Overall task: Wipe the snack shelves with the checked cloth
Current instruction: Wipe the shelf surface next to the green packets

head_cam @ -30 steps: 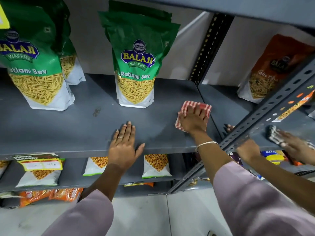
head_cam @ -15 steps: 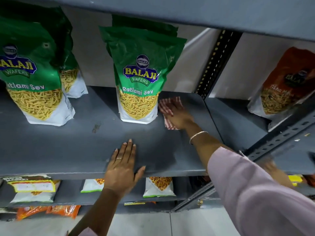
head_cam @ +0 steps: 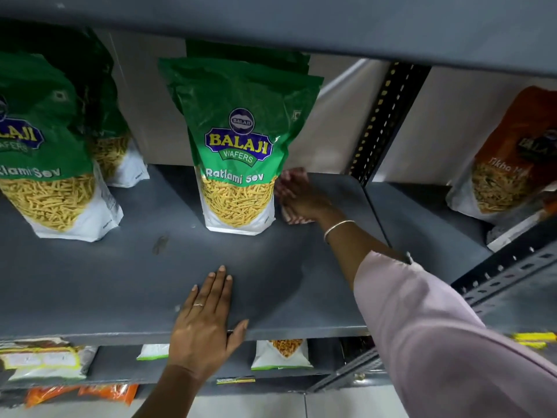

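Note:
The grey snack shelf (head_cam: 126, 279) runs across the view. My right hand (head_cam: 304, 197) reaches deep to its back, pressing the red-and-white checked cloth (head_cam: 297, 176) flat on the shelf just right of the middle green Ratlami Sev bag (head_cam: 238, 146). Most of the cloth is hidden under the hand; stripes show at the fingertips and by the wrist. My left hand (head_cam: 208, 318) lies flat, fingers together, on the shelf's front edge with the thumb over the lip.
Another green sev bag (head_cam: 45, 152) stands at the left with one more behind it. An orange snack bag (head_cam: 509, 158) stands on the neighbouring shelf past the perforated upright (head_cam: 388, 116). An upper shelf hangs close overhead. Small packets fill the lower shelves.
My right hand has slid the cloth from the shelf's front right towards the back, ending beside the middle bag. The left hand has stayed on the front edge. The view has moved closer.

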